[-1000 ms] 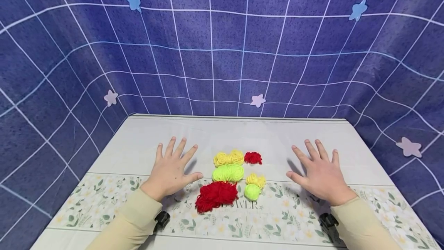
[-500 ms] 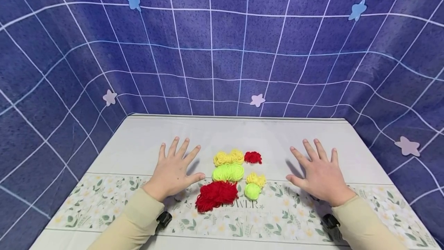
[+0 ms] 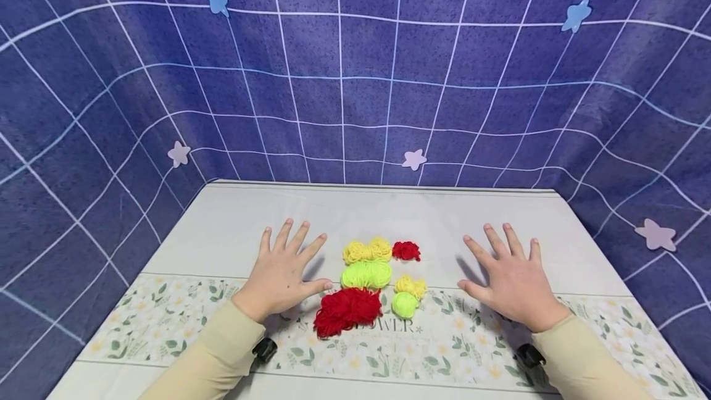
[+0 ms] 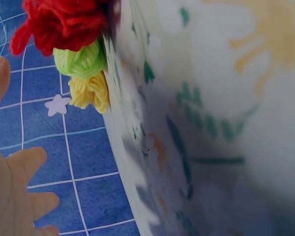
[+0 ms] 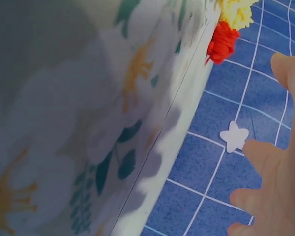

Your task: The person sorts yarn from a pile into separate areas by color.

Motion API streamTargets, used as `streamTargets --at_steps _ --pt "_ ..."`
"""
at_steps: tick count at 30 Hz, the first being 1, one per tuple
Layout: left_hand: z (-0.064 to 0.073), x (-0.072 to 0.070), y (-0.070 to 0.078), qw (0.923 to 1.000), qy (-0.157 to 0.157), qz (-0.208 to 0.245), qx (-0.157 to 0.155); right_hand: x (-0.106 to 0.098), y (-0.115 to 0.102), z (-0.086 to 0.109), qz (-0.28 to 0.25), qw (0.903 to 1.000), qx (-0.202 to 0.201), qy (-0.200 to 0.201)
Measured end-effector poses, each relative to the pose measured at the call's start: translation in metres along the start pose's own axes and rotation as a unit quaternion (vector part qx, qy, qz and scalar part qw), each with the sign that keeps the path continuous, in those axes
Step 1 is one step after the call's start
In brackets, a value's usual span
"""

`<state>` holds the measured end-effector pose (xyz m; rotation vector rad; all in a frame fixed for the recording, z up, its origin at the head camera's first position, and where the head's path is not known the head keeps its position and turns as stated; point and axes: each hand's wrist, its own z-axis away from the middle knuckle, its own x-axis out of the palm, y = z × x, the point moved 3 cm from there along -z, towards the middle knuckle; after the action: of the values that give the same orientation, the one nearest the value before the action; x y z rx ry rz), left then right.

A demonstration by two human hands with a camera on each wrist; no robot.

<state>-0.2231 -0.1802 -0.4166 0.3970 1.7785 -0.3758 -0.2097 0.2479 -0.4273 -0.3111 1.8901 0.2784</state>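
Both hands hover above the table with fingers spread, and neither holds anything. The left hand (image 3: 282, 278) is left of the yarn, its thumb near the large red yarn bundle (image 3: 347, 312). Behind that bundle lie a lime-green skein (image 3: 366, 275) and a yellow skein (image 3: 368, 251), in a column. To their right are a small red yarn bundle (image 3: 407, 250), a small yellow one (image 3: 410, 286) and a small lime-green ball (image 3: 405, 305). The right hand (image 3: 512, 283) stays farther off, to the right of the small pieces. In the left wrist view, the red bundle (image 4: 66, 24) appears beyond the thumb.
A white table cover (image 3: 455, 215) has a floral band (image 3: 433, 357) with printed lettering across it. Blue grid-patterned cloth (image 3: 366, 79) with stars hangs behind and at both sides. A black wrist device (image 3: 265, 349) is strapped at each cuff.
The left hand has drifted slightly to the right, closer to the large red yarn bundle. The right hand has barely moved, and the yarn lies as before.
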Motion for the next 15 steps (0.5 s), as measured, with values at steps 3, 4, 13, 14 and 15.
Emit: streamTargets --at_steps 3,4,13,14,15 --pt "-0.002 0.000 0.001 1.0000 0.001 0.000 0.005 0.000 -0.001 -0.001 -0.007 1.0000 -0.002 -0.003" --pt "-0.002 -0.001 0.002 1.0000 0.001 0.001 0.008 0.000 -0.002 -0.002 -0.009 0.9999 -0.004 -0.004" --pt "-0.009 0.000 0.009 0.9988 0.007 0.001 0.048 -0.002 -0.009 -0.002 -0.016 0.9997 -0.018 0.008" --pt "-0.010 0.000 0.010 0.9986 0.008 0.002 0.053 -0.001 -0.009 -0.002 -0.017 0.9996 -0.022 0.009" --pt "-0.011 0.000 0.011 0.9983 0.009 0.004 0.057 -0.002 -0.009 -0.002 -0.017 0.9995 -0.025 0.010"
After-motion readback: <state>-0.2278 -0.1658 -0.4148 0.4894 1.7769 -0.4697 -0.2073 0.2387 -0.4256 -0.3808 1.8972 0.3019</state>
